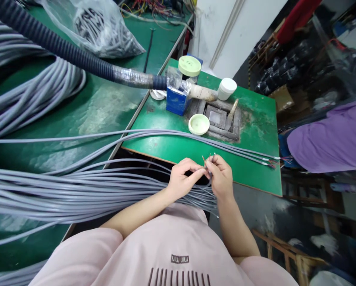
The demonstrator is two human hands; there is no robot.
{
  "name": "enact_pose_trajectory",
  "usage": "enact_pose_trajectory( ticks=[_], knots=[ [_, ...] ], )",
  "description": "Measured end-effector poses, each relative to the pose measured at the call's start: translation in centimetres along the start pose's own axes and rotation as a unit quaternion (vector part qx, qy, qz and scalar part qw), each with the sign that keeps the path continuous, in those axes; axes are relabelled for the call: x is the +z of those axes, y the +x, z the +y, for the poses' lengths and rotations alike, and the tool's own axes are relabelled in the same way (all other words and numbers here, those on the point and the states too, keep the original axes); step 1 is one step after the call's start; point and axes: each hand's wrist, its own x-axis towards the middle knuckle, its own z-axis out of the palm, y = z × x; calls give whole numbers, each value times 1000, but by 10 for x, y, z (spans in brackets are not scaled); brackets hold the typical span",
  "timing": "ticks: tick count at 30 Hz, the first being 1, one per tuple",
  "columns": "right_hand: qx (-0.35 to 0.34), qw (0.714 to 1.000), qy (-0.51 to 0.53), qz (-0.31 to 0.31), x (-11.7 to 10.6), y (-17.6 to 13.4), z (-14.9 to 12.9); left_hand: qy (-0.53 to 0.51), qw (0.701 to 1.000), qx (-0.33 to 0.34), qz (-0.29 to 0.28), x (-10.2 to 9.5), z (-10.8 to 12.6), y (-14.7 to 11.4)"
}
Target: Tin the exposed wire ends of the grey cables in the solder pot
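Observation:
Both my hands meet above the near edge of the green table, pinching the thin wires (210, 156) at the end of a grey cable. My left hand (185, 176) has thumb and forefinger closed on them. Right beside it, my right hand (220, 174) is closed on the same wires, whose tips poke up between the fingers. Under my forearms runs a thick bundle of grey cables (106, 194). A few more grey cables (178, 133) lie across the table beyond my hands, their stripped ends (271, 163) showing coloured wires at the right.
A dark square pot (218, 118) set in the table holds a scraper-like stick (231, 113). Around it stand a pale dish (199, 124), a white tub (227, 88) and a blue box (176, 101) carrying a hose (100, 69). A person in purple (329, 137) is at the right.

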Motion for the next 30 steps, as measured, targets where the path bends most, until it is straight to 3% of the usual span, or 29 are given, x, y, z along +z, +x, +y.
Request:
enact_pose_trajectory(
  ticks=[2,5,10,14,21,30],
  knots=[
    [-1,1000,-26,8,-6,5,-6,51,996,66,-22,2,-1,-1],
    [-20,996,-83,24,-24,24,-24,80,989,110,-50,5,-3,2],
    [-42,980,-191,33,-66,84,-62,154,979,111,-73,-1,-15,14],
    [-34,950,-308,27,-86,140,-72,210,969,96,-86,-8,-28,21],
    [-5,897,-442,9,-88,202,-57,253,952,110,-131,-11,-32,23],
    [-42,813,-579,-53,-74,231,-52,273,942,119,-155,-14,-32,25]
  ],
)
